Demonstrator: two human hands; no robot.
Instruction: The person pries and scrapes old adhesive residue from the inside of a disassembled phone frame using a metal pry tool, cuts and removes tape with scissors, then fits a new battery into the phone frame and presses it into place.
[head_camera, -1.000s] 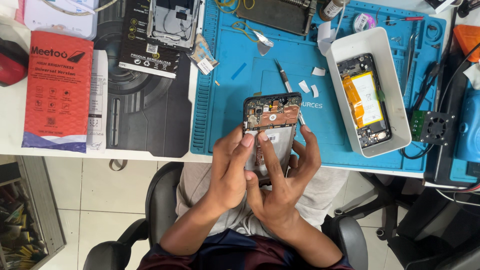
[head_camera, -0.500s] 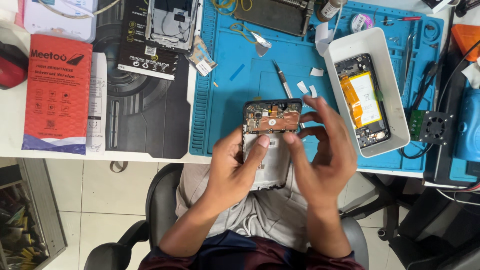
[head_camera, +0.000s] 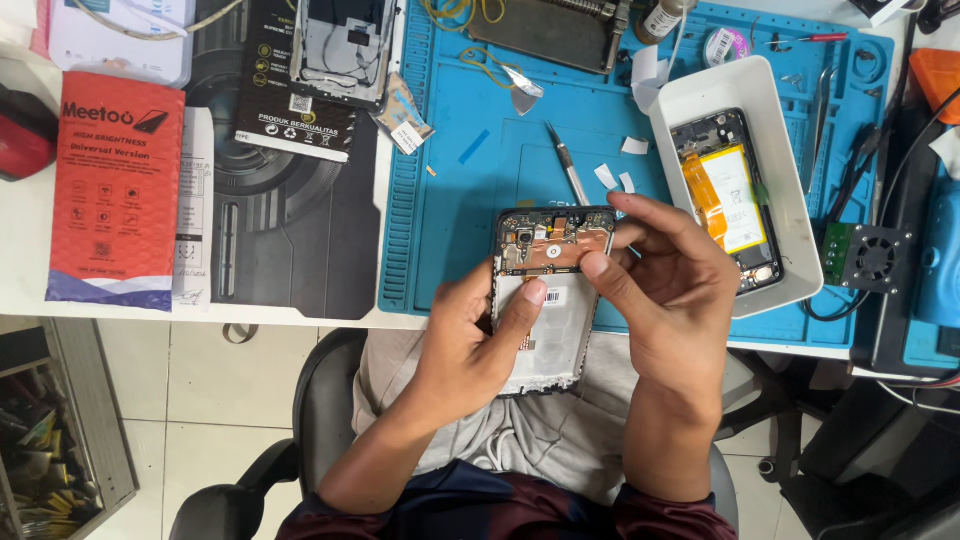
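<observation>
The left hand (head_camera: 470, 340) clasps the opened phone frame (head_camera: 548, 300) from its left side, the thumb lying flat across the pale inner plate and the other fingers curled behind the edge, clamped on it. The right hand (head_camera: 675, 290) comes in from the other side: its thumb tip presses on the copper-coloured board area at the top of the frame, while the index finger stretches along the upper edge, so these fingers pinch that top end. The frame is held upright over the near edge of the blue work mat (head_camera: 450, 200), above the person's lap. Just beyond the right fingers lie a slim metal tool (head_camera: 567, 165) and small white scraps (head_camera: 606, 176). To the right of the right hand stands a white tray (head_camera: 720, 90) holding another opened phone (head_camera: 730, 195). Well to the left of the left hand lies a red packet (head_camera: 115, 190).
</observation>
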